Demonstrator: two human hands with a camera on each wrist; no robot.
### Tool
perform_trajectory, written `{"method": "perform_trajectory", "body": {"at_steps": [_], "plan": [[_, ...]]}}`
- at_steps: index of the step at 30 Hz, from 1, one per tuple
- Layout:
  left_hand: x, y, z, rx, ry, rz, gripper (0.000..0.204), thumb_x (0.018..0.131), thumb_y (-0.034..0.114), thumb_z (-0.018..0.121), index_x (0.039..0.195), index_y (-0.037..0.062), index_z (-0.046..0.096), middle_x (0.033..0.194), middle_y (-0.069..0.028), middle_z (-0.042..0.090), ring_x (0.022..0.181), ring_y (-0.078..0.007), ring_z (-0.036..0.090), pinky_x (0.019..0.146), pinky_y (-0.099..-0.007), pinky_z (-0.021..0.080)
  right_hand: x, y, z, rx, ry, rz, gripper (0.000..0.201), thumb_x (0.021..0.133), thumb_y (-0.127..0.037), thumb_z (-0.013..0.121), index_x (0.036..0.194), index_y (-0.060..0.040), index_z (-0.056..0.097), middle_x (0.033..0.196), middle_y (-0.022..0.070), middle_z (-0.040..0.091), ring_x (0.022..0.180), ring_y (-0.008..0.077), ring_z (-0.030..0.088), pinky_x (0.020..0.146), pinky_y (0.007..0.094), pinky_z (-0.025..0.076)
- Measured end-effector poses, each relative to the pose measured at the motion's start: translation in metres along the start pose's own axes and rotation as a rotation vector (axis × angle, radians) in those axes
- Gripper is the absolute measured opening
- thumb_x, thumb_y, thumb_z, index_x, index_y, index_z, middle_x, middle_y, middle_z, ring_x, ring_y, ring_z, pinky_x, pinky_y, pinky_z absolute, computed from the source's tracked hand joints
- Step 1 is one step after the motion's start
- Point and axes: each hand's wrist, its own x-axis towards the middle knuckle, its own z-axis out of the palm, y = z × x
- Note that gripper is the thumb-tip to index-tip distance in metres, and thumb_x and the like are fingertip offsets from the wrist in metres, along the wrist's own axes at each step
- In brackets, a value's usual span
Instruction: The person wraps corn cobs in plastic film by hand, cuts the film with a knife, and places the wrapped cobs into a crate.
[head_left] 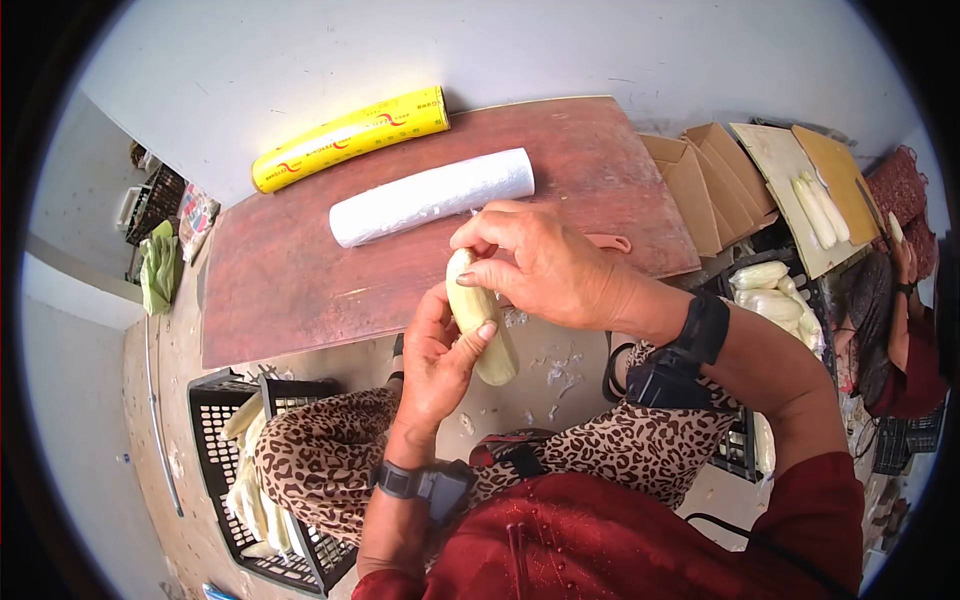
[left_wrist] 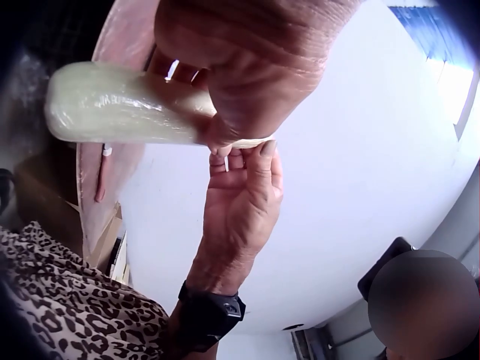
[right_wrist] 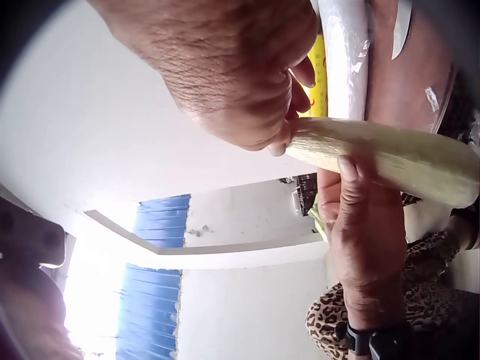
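A pale green vegetable stalk [head_left: 496,362], glossy with clear film in the left wrist view, is held up in front of the table's near edge. My left hand [head_left: 432,365] grips it around the middle, thumb across its front. At its upper end, my right hand [head_left: 550,265] pinches the tip between thumb and fingers; those fingers partly cover the tip. Just beyond the hands, a white roll of film [head_left: 432,198] lies on the reddish table [head_left: 290,280]. The stalk's lower end [left_wrist: 82,101] is rounded and smooth.
Behind the white roll lies a yellow printed roll [head_left: 350,138]. A knife with a pink handle [head_left: 608,242] rests at the table's right. Black crates of pale stalks stand left [head_left: 215,440] and right [head_left: 745,265]. Cardboard boxes [head_left: 705,195] and another person's arm [head_left: 903,300] are at right.
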Motion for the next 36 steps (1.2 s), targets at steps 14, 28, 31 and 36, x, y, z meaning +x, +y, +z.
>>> {"method": "perform_trajectory", "body": {"at_steps": [14, 28, 31, 36], "plan": [[-0.004, 0.002, -0.002, 0.000, -0.086, -0.076, 0.047, 0.085, 0.004, 0.067, 0.127, 0.0038, 0.047, 0.111, -0.0022, 0.057, 0.103, -0.0125, 0.054, 0.093, -0.0300, 0.044, 0.008, 0.012, -0.030, 0.264, -0.275, 0.083, 0.011, 0.079, -0.005, 0.067, 0.088, 0.0010, 0.067, 0.079, 0.0058, 0.066, 0.075, 0.0112, 0.060, 0.070, 0.0269, 0.048], [-0.007, 0.008, -0.005, -0.167, -0.231, -0.190, 0.045, 0.084, 0.014, 0.071, 0.124, 0.0042, 0.051, 0.111, -0.0022, 0.059, 0.104, -0.0130, 0.054, 0.093, -0.0310, 0.043, 0.010, 0.012, -0.037, 0.438, -0.347, 0.181, 0.013, 0.087, -0.011, 0.063, 0.085, 0.0015, 0.063, 0.076, 0.0033, 0.064, 0.073, 0.0095, 0.058, 0.068, 0.0260, 0.049], [-0.006, 0.007, -0.004, -0.144, -0.218, -0.194, 0.042, 0.086, 0.013, 0.068, 0.124, 0.0040, 0.051, 0.111, -0.0024, 0.059, 0.104, -0.0122, 0.054, 0.093, -0.0305, 0.043, 0.011, 0.015, -0.034, 0.251, -0.326, 0.110, 0.018, 0.090, -0.016, 0.060, 0.086, 0.0012, 0.058, 0.073, 0.0072, 0.061, 0.069, 0.0142, 0.057, 0.064, 0.0297, 0.047], [-0.005, 0.002, -0.003, -0.059, -0.183, -0.183, 0.040, 0.088, 0.009, 0.065, 0.125, 0.0040, 0.050, 0.110, -0.0023, 0.059, 0.100, -0.0113, 0.054, 0.090, -0.0288, 0.044, 0.007, 0.003, -0.032, -0.092, -0.266, 0.039, 0.025, 0.094, -0.021, 0.054, 0.083, 0.0013, 0.051, 0.071, 0.0169, 0.057, 0.063, 0.0294, 0.056, 0.057, 0.0394, 0.042]]}}
